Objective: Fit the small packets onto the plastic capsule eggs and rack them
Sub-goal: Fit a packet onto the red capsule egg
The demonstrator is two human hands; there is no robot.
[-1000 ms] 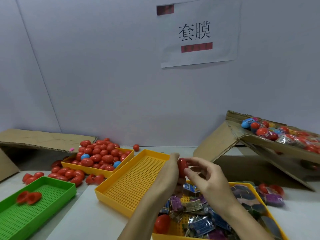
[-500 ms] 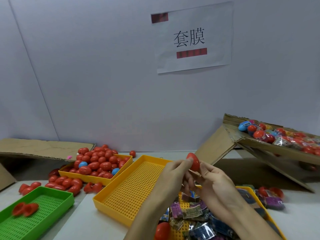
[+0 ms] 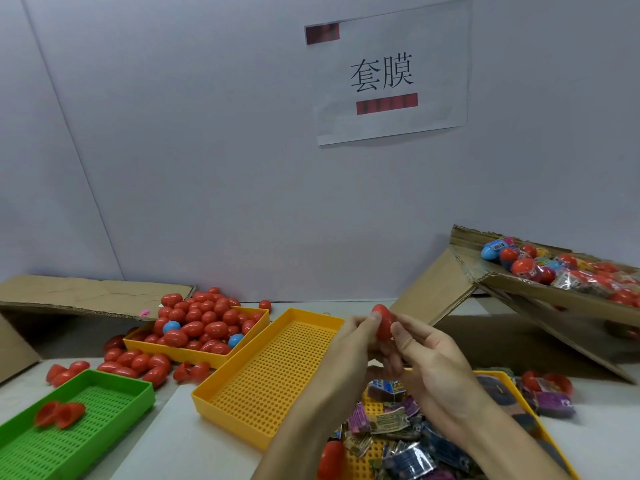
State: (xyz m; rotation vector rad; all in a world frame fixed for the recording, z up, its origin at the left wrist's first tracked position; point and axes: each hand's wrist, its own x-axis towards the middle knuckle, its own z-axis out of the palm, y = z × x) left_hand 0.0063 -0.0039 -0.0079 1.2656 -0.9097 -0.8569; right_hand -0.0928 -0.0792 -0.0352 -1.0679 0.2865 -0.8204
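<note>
Red capsule egg (image 3: 383, 323) upright, pinched between both hands; packets (image 3: 388, 420) heaped in yellow tray (image 3: 512, 379).

A white paper sheet (image 3: 391, 72) hangs on the grey wall in the upper right of the frame. In its middle stand two large black Chinese characters, 套膜 (image 3: 381, 72). Above them, at the sheet's upper left corner, sits a dark red bar (image 3: 322, 33) whose content is blurred and cannot be read. Below the characters lies a longer red bar (image 3: 387, 103), also blurred beyond reading. The packets (image 3: 391, 422) in the yellow tray at the lower right carry printing, and so do the wrapped eggs (image 3: 530, 268) in the cardboard box at the right edge, but that print is too small to make out.
</note>
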